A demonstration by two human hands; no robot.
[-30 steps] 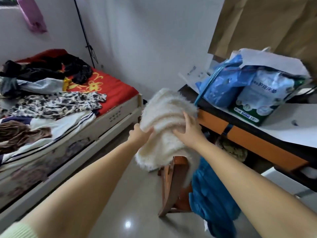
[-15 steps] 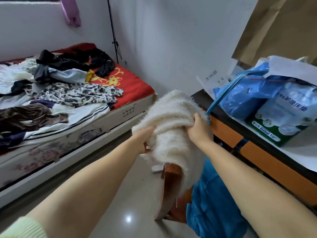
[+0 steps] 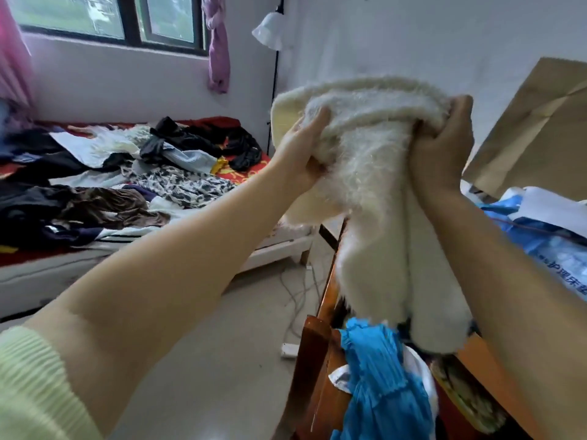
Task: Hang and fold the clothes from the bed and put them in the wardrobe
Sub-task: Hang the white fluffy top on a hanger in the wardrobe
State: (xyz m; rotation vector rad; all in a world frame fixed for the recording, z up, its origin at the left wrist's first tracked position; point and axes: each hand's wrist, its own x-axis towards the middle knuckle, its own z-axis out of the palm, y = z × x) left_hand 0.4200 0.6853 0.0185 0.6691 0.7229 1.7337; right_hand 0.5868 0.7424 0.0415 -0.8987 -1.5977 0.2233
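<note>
Cream fuzzy knit, one sweater (image 3: 374, 173), raised in front of me above the wooden chair (image 3: 317, 354); its lower end hangs down to the blue pleated garment (image 3: 378, 376) draped over that chair; my left hand (image 3: 301, 154) grips the sweater's left edge, thumb on the near side and fingers pressed into the pile; my right hand (image 3: 444, 144) has its grip closed round a bunched fold at the upper right, fingers curled into the knit; both forearms bare, a pale green ribbed cuff (image 3: 35, 385) on my left arm.

Bed (image 3: 279, 249), left of frame under the window (image 3: 104, 17); red cover, heaped across its top with loose clothes: a leopard-print piece (image 3: 184, 185) near the foot edge, dark garments (image 3: 203, 138) toward the far corner, a brown velvety item (image 3: 111, 208) by the near edge.

Bench (image 3: 476, 360), right edge of frame, orange-fronted; carries blue plastic packs (image 3: 552, 246) with printed lettering; brown paper sheet (image 3: 533, 122) on the wall above it.

Floor (image 3: 222, 328): pale, with white cables and a power strip (image 3: 289, 350) beside the chair leg.
</note>
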